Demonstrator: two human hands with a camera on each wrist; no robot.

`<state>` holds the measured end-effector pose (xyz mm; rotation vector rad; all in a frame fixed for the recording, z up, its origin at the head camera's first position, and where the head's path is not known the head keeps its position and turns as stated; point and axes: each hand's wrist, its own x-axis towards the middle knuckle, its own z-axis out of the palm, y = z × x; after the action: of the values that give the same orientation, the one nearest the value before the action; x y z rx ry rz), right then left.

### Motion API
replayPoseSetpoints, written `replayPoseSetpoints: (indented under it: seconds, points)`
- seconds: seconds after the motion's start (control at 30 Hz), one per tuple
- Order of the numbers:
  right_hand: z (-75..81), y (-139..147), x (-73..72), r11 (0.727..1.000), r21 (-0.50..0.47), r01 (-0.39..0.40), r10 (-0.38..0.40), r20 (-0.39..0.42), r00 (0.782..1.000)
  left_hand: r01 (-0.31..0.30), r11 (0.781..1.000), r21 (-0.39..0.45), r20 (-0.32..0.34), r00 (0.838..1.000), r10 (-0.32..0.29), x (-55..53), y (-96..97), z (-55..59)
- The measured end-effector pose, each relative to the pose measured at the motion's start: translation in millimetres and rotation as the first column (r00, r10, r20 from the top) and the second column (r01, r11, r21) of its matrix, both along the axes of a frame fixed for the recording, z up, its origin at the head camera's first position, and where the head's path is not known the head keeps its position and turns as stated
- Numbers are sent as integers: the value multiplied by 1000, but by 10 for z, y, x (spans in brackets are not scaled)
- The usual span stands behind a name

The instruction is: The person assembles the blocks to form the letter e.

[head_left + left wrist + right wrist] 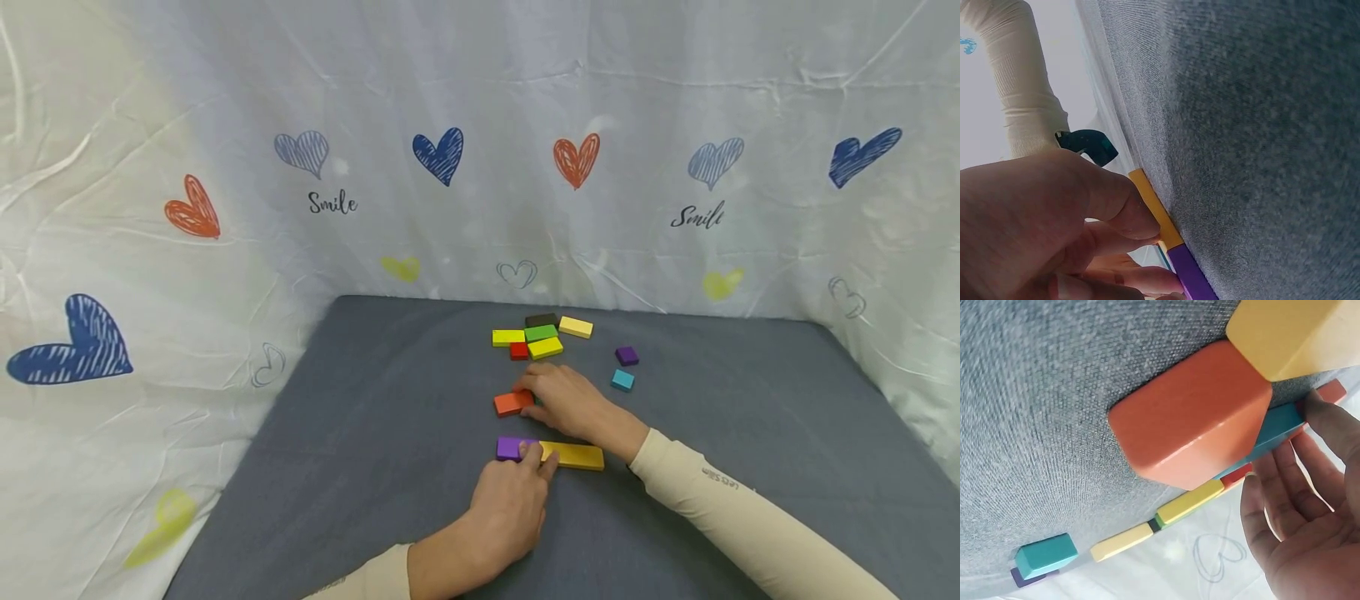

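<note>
My left hand rests its fingertips on a row of toy blocks, around the seam between a purple block and a yellow block. In the right wrist view, an orange block touches a yellow one. My right hand pinches a teal block, thumb on one side and fingers on the other. That block is mostly hidden in the head view. It lies end to end with a red-orange block.
Beyond the right hand lie two yellow blocks, a red block, a green block, a black block and a pale yellow block. Small purple and blue blocks lie farther right on the grey cloth.
</note>
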<state>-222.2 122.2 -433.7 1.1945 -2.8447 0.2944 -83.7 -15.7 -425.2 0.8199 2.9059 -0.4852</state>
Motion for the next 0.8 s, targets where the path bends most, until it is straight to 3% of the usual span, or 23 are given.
replayPoseSetpoints:
  seconds: [0.43, 0.8]
  points:
    - [14, 37, 6, 1000, 4, 29, -29, 92, 995, 4, 1000, 1, -5, 1000, -4, 8, -2, -2]
    - [13, 53, 2, 1000, -12, -2, 3, 73, 997, 2, 1000, -9, -1, 1000, -2, 10, 0, 6]
